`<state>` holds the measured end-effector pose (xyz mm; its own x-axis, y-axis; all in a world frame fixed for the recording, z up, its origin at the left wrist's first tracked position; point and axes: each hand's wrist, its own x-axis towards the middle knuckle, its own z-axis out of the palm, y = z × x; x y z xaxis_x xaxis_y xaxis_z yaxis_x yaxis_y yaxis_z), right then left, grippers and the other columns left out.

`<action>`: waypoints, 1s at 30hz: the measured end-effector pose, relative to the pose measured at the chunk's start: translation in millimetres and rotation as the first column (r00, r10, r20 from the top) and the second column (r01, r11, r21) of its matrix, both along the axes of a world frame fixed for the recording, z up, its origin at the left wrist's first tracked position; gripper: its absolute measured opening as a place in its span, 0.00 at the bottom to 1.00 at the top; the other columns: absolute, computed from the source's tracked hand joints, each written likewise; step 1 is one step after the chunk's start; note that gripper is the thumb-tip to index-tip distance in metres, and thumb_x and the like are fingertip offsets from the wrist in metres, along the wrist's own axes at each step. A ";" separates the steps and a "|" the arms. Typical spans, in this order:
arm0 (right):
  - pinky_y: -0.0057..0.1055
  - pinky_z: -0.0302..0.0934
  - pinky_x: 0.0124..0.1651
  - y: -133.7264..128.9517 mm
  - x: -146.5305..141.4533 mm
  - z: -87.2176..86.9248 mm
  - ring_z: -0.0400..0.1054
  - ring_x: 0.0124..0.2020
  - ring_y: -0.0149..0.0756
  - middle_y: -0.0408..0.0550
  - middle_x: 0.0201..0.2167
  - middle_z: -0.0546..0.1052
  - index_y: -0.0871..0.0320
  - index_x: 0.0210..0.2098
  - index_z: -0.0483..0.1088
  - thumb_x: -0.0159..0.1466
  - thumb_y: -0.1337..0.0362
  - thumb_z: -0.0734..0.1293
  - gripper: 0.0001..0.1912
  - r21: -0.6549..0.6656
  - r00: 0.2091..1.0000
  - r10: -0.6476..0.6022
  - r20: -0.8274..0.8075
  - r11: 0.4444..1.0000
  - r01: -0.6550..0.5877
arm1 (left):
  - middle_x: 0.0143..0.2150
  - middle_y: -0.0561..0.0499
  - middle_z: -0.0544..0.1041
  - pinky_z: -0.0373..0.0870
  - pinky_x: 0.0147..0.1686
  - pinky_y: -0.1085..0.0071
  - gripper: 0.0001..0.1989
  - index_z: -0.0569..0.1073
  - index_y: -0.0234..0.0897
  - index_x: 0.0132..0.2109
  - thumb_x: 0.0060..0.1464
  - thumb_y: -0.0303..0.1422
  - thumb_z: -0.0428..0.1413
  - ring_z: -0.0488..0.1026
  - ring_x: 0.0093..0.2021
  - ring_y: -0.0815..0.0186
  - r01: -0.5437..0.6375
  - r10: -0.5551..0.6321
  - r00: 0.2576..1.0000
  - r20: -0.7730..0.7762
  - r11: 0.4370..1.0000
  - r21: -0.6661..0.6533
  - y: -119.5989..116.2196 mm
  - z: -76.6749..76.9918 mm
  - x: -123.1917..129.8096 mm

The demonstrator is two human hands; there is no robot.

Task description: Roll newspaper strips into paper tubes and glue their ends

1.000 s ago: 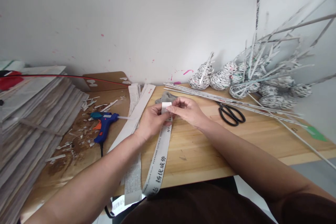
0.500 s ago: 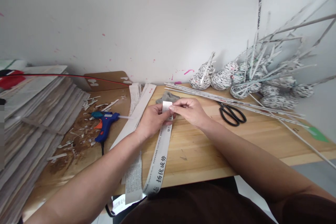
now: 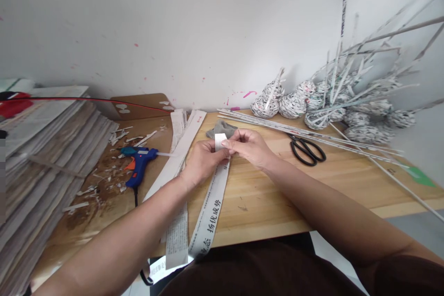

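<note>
A long newspaper strip (image 3: 212, 212) with printed characters runs from my fingers down past the table's front edge. My left hand (image 3: 204, 157) is closed on the strip near its top end, thumb across the paper. From the other side, my right hand (image 3: 248, 146) pinches the same end at its right edge, where the top corner looks folded. The two thumbs are close together. Just behind the hands lies a crumpled grey cloth (image 3: 222, 127). More cut paper strips (image 3: 176, 245) lie left of my left hand, some hanging over the front edge.
A blue glue gun (image 3: 140, 166) rests on stained cardboard among paper scraps. Tall newspaper stacks (image 3: 65, 148) stand at the left. Black-handled scissors (image 3: 307, 150) and thin rolled paper sticks (image 3: 294, 130) lie to the right, with several woven paper shapes (image 3: 267, 99) behind against the wall.
The strip's top corner now looks folded at an angle, where it was squarer before. My right thumb has shifted slightly left, and the strip's lower part has slid up a little.
</note>
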<state>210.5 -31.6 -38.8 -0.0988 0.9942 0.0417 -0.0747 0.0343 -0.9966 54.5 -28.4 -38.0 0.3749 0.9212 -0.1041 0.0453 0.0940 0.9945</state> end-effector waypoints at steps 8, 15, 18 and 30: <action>0.30 0.64 0.32 1.8 3.9 0.2 0.69 0.28 0.31 0.44 0.28 0.76 0.57 0.33 0.76 0.57 0.56 0.71 0.11 0.225 0.971 -0.023 0.238 0.974 -0.032 | 0.35 0.47 0.78 0.76 0.31 0.68 0.18 0.80 0.34 0.39 0.44 0.43 0.64 0.74 0.38 0.61 0.035 -0.034 0.999 0.030 0.998 -0.055 -1.0 4.2 0.3; 0.29 0.62 0.26 -1.2 1.4 1.6 0.66 0.22 0.29 0.42 0.21 0.72 0.59 0.26 0.72 0.54 0.56 0.73 0.12 0.142 0.990 -0.023 0.142 0.990 0.003 | 0.35 0.48 0.78 0.75 0.33 0.69 0.16 0.80 0.35 0.38 0.45 0.42 0.64 0.74 0.38 0.62 0.062 -0.058 0.996 0.064 0.996 -0.063 -2.1 3.4 1.7; 0.27 0.61 0.24 -2.2 -0.3 2.1 0.65 0.21 0.28 0.40 0.20 0.71 0.59 0.25 0.69 0.52 0.55 0.74 0.15 0.101 0.993 -0.028 0.113 0.995 0.016 | 0.34 0.49 0.78 0.74 0.37 0.68 0.13 0.80 0.35 0.36 0.47 0.41 0.63 0.74 0.37 0.64 0.072 -0.070 0.995 0.074 0.997 -0.027 -2.9 0.8 2.3; 0.28 0.60 0.23 0.3 -0.3 3.9 0.63 0.19 0.29 0.39 0.18 0.68 0.57 0.25 0.64 0.54 0.48 0.71 0.20 0.106 0.999 -0.028 0.041 0.994 0.023 | 0.33 0.48 0.77 0.74 0.31 0.70 0.18 0.78 0.33 0.40 0.45 0.40 0.65 0.74 0.36 0.64 0.066 -0.048 0.986 0.162 0.992 -0.107 -3.2 9.4 3.1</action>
